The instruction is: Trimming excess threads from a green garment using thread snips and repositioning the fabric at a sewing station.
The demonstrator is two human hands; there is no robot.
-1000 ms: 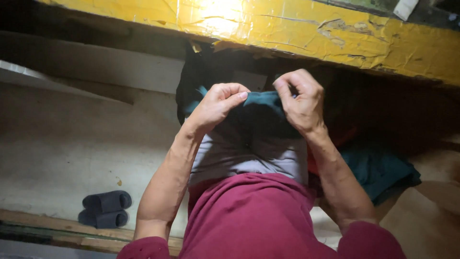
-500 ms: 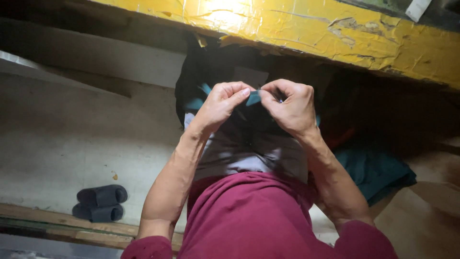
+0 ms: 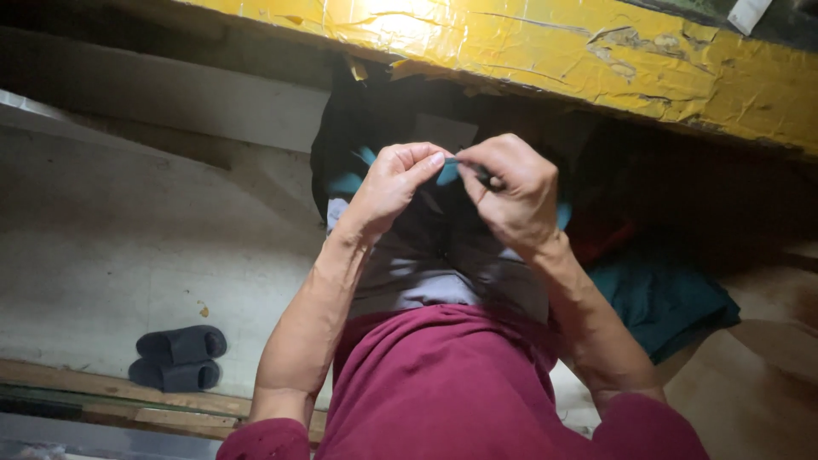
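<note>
A small teal fabric piece [image 3: 447, 173] is pinched between both fingertips, just below the far yellow table edge [image 3: 545, 51]. The left hand [image 3: 394, 183] and right hand [image 3: 509, 194] meet closed on it above grey cloth [image 3: 426, 273]; the folding appears under way, not finished. More teal cloth [image 3: 665, 298] lies right, 2 dark slippers [image 3: 177, 358] near left.

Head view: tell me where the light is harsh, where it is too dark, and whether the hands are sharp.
Head view: glare washes out part of the yellow beam; deep shadow beneath it hides the space behind the hands; left hand and right hand are evenly lit and fairly sharp, pinching teal fabric; the black slippers on the pale floor are clear.
</note>
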